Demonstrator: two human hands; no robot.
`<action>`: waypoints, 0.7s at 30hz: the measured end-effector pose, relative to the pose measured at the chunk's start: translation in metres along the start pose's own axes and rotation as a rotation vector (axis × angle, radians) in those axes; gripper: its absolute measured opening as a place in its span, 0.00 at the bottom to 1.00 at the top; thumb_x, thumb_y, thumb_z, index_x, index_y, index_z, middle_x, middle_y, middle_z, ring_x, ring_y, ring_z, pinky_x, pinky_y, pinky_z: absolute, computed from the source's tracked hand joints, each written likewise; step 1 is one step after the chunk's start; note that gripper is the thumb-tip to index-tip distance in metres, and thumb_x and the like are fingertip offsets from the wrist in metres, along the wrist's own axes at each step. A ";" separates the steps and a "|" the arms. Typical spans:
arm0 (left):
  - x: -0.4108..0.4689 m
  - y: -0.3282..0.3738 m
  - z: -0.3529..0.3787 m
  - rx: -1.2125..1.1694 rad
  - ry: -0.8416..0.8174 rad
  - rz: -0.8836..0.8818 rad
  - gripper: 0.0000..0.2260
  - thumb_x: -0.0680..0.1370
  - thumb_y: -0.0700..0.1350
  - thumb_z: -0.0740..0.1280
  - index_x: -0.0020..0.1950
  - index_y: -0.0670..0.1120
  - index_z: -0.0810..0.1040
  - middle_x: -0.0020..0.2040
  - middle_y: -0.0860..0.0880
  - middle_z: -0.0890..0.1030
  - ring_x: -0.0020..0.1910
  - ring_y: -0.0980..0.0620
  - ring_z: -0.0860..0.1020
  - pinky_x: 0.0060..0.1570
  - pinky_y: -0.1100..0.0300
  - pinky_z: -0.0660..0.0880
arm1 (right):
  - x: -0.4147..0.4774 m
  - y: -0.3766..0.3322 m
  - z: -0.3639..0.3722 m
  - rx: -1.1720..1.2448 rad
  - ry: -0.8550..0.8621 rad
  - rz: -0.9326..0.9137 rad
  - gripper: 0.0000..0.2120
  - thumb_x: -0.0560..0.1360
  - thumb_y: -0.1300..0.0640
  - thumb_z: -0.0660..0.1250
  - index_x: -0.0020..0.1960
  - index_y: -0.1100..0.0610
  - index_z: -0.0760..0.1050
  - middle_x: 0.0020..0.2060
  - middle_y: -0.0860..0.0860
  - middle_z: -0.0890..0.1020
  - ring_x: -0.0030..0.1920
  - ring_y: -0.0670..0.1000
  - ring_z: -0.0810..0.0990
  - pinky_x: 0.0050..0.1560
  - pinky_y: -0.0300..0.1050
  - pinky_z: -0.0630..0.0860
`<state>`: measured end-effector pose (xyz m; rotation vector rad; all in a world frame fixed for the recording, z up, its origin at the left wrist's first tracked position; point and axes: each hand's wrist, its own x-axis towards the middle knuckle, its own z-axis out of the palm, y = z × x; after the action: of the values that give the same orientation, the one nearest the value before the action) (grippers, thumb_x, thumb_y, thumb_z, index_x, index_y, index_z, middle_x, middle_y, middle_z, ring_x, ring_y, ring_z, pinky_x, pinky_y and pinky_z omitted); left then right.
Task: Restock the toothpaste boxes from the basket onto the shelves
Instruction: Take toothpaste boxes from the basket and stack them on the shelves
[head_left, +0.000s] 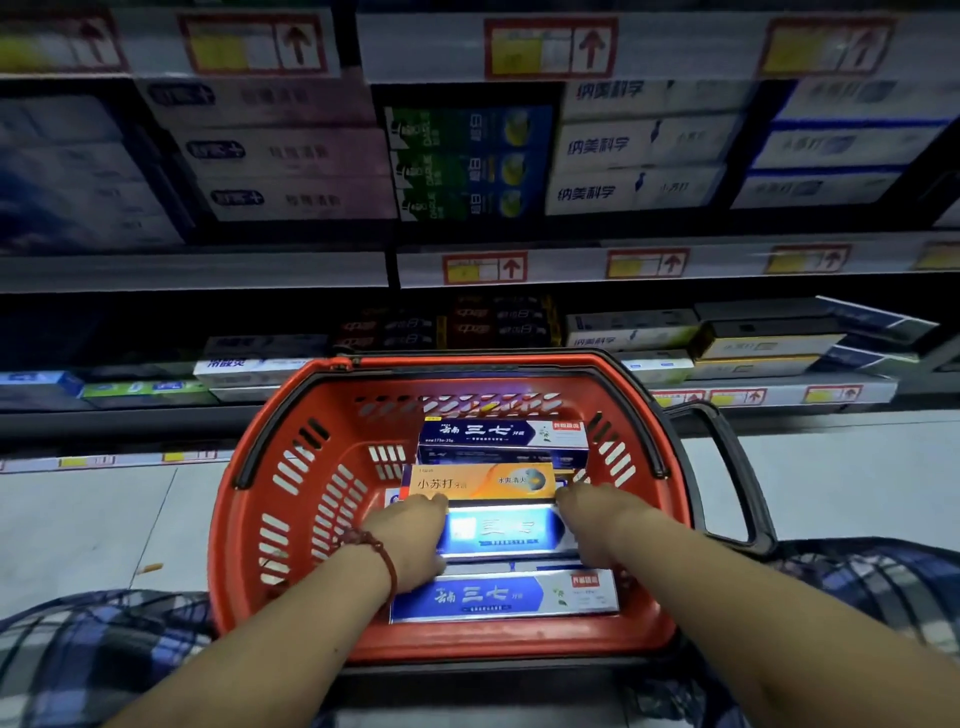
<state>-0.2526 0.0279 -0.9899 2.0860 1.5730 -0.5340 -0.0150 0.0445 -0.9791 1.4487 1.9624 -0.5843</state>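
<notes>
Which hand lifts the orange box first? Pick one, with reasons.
Left, narrowly: fingertips of the left hand touch the orange box at its near left corner; the right hand reaches its right end about equally.

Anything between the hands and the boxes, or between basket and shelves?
Nothing visible. Left hand and right hand sit on the ends of the glossy blue box in the basket; handles lie off the opening, shelves open-fronted.

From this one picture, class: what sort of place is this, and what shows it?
Most likely a shop aisle, perhaps a supermarket: shelves stacked with toothpaste boxes, price labels with red arrows along the shelf edges, and a red shopping basket holding more.
</notes>
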 end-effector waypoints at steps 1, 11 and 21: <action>-0.001 0.000 -0.001 -0.027 0.007 -0.005 0.20 0.75 0.50 0.69 0.64 0.46 0.69 0.61 0.44 0.77 0.56 0.43 0.79 0.50 0.52 0.77 | -0.001 0.000 -0.002 0.009 0.005 -0.003 0.24 0.74 0.58 0.70 0.69 0.56 0.69 0.65 0.56 0.76 0.63 0.59 0.77 0.61 0.51 0.77; -0.013 -0.028 -0.033 -0.582 0.300 -0.031 0.25 0.66 0.52 0.73 0.61 0.54 0.73 0.55 0.50 0.79 0.53 0.53 0.78 0.48 0.62 0.78 | -0.033 0.014 -0.055 0.323 0.316 0.027 0.41 0.70 0.46 0.76 0.77 0.49 0.62 0.72 0.54 0.63 0.68 0.60 0.73 0.66 0.51 0.74; -0.048 -0.010 -0.105 -0.955 0.759 0.040 0.31 0.72 0.44 0.77 0.70 0.61 0.70 0.61 0.53 0.75 0.53 0.55 0.81 0.47 0.63 0.80 | -0.088 0.026 -0.114 0.957 0.836 0.024 0.36 0.69 0.54 0.80 0.72 0.47 0.67 0.59 0.53 0.68 0.46 0.45 0.73 0.43 0.31 0.71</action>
<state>-0.2726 0.0535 -0.8784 1.5607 1.6369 0.9736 0.0022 0.0690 -0.8356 2.6163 2.3804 -1.1333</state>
